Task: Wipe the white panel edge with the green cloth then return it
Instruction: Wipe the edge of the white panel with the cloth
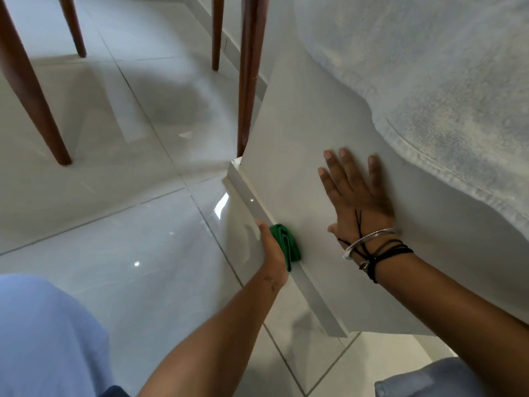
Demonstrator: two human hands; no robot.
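Note:
A white panel point(297, 156) slopes from the upper middle down to the lower right, its narrow edge point(289, 259) facing left. My left hand point(273, 253) grips a folded green cloth point(286, 245) and presses it against that edge about halfway along; the thumb lies on the outer side of the edge. My right hand point(355, 196) rests flat on the panel's face, fingers spread, holding nothing. Bracelets and black cords circle the right wrist.
A pale woven fabric point(429, 81) drapes over the panel's upper right. Several brown wooden furniture legs point(249, 75) stand on the glossy grey tiled floor point(128, 210), one right beside the panel's far corner. My knees in blue cloth point(43, 339) show at the bottom corners.

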